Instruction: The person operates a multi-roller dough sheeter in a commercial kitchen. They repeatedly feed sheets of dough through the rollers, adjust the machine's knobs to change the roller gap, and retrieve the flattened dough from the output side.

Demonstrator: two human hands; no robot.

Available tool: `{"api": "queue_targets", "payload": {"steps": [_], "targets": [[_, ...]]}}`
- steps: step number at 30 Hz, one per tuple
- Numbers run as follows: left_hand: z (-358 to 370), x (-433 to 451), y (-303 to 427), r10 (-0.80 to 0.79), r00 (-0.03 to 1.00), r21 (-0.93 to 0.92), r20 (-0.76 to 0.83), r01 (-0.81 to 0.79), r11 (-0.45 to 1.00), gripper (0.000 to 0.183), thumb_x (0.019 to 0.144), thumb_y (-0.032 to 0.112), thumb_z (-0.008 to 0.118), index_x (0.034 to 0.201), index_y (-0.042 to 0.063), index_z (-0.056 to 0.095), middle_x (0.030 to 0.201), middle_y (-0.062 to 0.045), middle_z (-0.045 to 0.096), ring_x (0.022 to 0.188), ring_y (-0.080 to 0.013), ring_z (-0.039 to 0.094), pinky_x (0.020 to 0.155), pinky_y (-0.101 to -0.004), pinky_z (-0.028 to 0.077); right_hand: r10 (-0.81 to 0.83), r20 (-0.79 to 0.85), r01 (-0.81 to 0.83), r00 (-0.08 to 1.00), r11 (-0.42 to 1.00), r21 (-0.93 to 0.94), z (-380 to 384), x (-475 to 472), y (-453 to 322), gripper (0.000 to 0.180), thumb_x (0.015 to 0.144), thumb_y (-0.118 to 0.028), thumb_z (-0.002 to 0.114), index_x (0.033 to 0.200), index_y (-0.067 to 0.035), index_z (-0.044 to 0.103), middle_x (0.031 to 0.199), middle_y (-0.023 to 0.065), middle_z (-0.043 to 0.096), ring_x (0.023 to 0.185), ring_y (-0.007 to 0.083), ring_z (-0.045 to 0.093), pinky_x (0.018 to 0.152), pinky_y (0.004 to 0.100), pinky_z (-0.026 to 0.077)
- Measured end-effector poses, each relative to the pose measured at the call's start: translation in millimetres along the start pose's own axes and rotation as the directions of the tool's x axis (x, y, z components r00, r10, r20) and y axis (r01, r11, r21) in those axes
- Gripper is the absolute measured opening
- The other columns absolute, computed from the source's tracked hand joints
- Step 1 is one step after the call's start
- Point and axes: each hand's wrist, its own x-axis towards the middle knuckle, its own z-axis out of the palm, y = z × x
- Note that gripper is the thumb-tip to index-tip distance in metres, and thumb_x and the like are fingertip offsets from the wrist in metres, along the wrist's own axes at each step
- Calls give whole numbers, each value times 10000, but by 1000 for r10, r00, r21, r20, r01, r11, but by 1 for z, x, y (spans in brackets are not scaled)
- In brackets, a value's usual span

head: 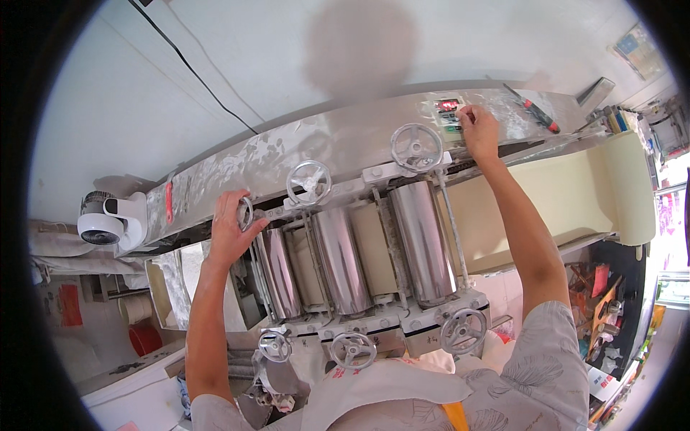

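Note:
My left hand (229, 226) grips a small metal handwheel (247, 214) at the left end of a dough-sheeting roller machine. My right hand (480, 129) is at a small control panel (448, 119) with a lit red display. Its fingertips are bunched at the panel's right side; whether they hold a knob is hidden. Between my arms stand three polished steel rollers, the left (279, 275), middle (340, 261) and right (424, 242). Pale sheeted dough (372, 242) runs between them. Larger handwheels, a middle (309, 183) and a right one (416, 147), sit along the far side.
Several handwheels, one at the right (463, 331), line the near side by my body. A pale sheet (539, 199) leads right to a thick roll (628, 188). On the floury metal housing (345, 129) lie a red-handled knife (539, 114) and a red tool (169, 202). A white fan (110, 218) stands left.

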Motion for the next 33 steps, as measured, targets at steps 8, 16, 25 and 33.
{"api": "queue_targets", "payload": {"steps": [8,16,25,33], "targets": [[-3,2,3,-22,1000,-1,15,22,1000,603,800,241,839,1302,63,558,1200,-156,579,1147,-384,559,986,-445,470,-35,-19,36,999,999,31,2,1,9,157,925,-154,753,943,-1,722,808,118,706,698,208,659,693,354,538],[-2,2,4,-23,1000,-5,19,23,1000,597,804,243,839,1300,65,558,1193,-156,576,1147,-380,554,986,-441,466,-12,-2,12,1000,1000,28,2,0,8,169,932,-167,751,958,-3,719,821,104,703,706,188,657,698,336,538],[-1,2,-1,-2,1000,-14,5,3,1000,615,800,266,850,1300,59,559,1193,-160,577,1139,-381,565,985,-436,470,-71,-14,71,997,997,-38,3,2,11,151,928,-150,749,961,-6,719,821,110,707,700,190,665,691,334,540],[-3,1,0,-16,1000,-11,18,16,1000,615,797,258,849,1302,62,558,1195,-161,575,1145,-385,560,989,-442,472,-38,-45,40,998,999,35,6,1,7,147,911,-141,755,902,-2,705,832,152,683,704,280,668,679,401,525]]}}
